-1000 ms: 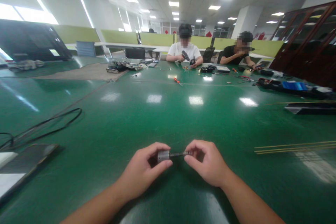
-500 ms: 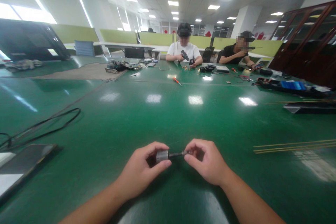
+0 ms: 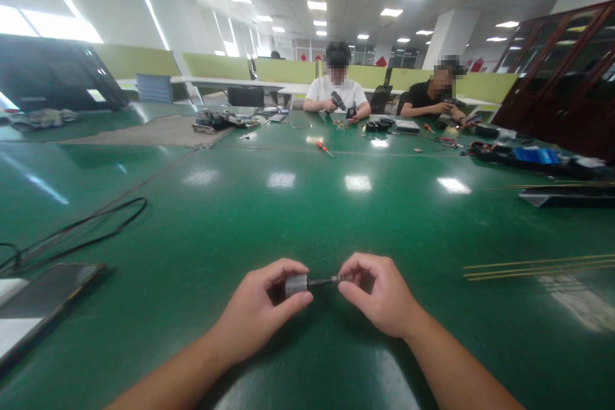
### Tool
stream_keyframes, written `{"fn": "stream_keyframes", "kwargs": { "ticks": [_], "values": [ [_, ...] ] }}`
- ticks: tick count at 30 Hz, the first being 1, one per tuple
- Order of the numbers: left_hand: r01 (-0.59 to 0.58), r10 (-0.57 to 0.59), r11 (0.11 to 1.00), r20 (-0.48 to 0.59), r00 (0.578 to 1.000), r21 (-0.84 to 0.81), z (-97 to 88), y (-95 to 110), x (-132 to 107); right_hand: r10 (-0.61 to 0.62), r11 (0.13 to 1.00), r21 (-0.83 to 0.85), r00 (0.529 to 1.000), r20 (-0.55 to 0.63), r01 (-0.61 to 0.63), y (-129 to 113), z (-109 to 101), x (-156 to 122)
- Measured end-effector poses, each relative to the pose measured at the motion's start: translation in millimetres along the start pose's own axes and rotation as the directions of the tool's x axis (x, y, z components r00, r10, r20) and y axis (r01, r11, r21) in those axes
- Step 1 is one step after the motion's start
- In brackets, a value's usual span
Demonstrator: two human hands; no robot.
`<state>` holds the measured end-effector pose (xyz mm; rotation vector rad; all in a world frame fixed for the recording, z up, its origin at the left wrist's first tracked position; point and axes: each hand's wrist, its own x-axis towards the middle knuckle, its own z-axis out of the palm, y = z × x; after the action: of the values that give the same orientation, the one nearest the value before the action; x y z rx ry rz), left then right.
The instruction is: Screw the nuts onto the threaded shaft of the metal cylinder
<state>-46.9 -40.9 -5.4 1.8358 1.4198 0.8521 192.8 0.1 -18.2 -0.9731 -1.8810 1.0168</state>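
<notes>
My left hand [image 3: 262,300] is closed round a short grey metal cylinder [image 3: 296,284], thumb below and fingers above. From the cylinder's right end runs a thin dark shaft [image 3: 321,281], level and just over the green table. At the far end of that shaft is my right hand [image 3: 377,291], its thumb and fingertips pinching the tip. The fingers partly hide this tip, which looks ridged. Whether the cylinder and shaft are one piece I cannot tell.
Thin brass-coloured rods [image 3: 538,268] lie on the right of the green table [image 3: 230,218]. A black cable [image 3: 120,218] and a dark flat panel [image 3: 57,295] are at left. Farther off lies an orange screwdriver [image 3: 323,148]. Across the table sit two people, one holding a power drill [image 3: 338,101].
My hands and the metal piece have barely moved. Across the table, the person in black has lowered a hand from near the face.
</notes>
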Motion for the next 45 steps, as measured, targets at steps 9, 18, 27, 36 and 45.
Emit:
{"fn": "stream_keyframes", "kwargs": {
  "ticks": [9,18,27,36,45],
  "values": [
    [-0.002,0.002,1.000,-0.006,1.000,-0.007,-0.1,2,0,-0.003,1.000,0.027,1.000,-0.007,0.003,0,-2,1],
    [0.024,-0.025,1.000,-0.012,1.000,-0.008,-0.2,1,2,0.006,0.999,0.037,1.000,-0.022,-0.005,1,-3,0],
    [0.060,-0.080,0.949,-0.049,0.996,-0.311,0.6,-2,2,0.021,0.998,0.057,0.999,-0.043,-0.019,7,-3,1],
    [0.076,-0.160,0.930,-0.208,0.965,-0.360,-7.2,-7,13,0.042,0.997,0.070,0.997,-0.061,-0.037,10,-1,5],
    [0.224,-0.328,0.930,-0.387,0.862,-0.290,-68.0,-22,-51,0.032,0.999,0.015,0.997,-0.067,-0.031,2,-1,9]
  ]
}}
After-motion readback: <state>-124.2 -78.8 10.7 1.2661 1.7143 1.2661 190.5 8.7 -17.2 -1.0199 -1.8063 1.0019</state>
